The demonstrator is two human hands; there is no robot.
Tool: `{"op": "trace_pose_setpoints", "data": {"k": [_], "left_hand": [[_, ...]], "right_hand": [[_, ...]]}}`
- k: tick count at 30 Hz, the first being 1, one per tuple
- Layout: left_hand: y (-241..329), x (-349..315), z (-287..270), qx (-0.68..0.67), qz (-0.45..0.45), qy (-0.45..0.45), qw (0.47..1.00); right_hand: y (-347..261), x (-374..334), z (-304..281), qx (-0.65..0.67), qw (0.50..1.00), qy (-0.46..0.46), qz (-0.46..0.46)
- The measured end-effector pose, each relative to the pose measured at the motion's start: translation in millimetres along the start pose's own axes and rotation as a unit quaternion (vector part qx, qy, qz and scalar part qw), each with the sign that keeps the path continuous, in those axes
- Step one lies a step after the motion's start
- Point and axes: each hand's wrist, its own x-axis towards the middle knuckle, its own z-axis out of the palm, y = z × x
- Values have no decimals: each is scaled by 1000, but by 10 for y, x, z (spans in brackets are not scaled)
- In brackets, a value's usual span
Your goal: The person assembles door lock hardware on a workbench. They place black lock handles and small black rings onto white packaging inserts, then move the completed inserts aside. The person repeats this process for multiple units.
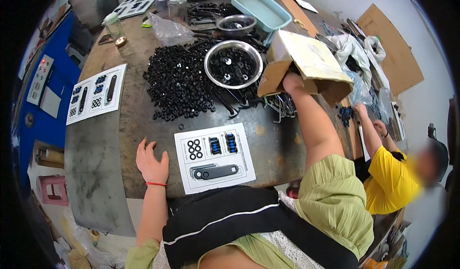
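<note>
My left hand [152, 161] lies on the dark tabletop with its fingers spread, and nothing is in it. A red cord circles that wrist. Beside it is a white sheet [215, 180] with pictures of black rings, blue-and-black parts and a long black tool. My right hand [292, 83] reaches into the open side of a worn cardboard box [311, 53] at the right. The box hides its fingers, so I cannot tell what they hold. Below the box opening lie several L-shaped hex keys [282, 107]. A loose black ring [181, 126] sits just beyond the sheet.
A broad heap of small black parts [175, 77] spreads past the sheet, beside a steel bowl [207, 72] of black pieces. Behind are a smaller bowl [237, 31], a pale blue tray [268, 22] and a plastic bag [170, 31]. A co-worker in yellow [390, 182] works at the right.
</note>
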Motion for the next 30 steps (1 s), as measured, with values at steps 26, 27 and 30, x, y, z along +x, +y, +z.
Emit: {"op": "trace_pose_setpoints", "data": {"k": [26,27,30], "left_hand": [[52,268,-172,29,-21,12,999],[42,257,-202,42,-27,11,999],[28,239,-178,63,-30,9,997]], "right_hand": [[-2342,1867,-2333,773,580,-200,162],[-2483,1766,-2337,787,570,-195,133],[-2625,1368,-2632,706,692,-137,59]]}}
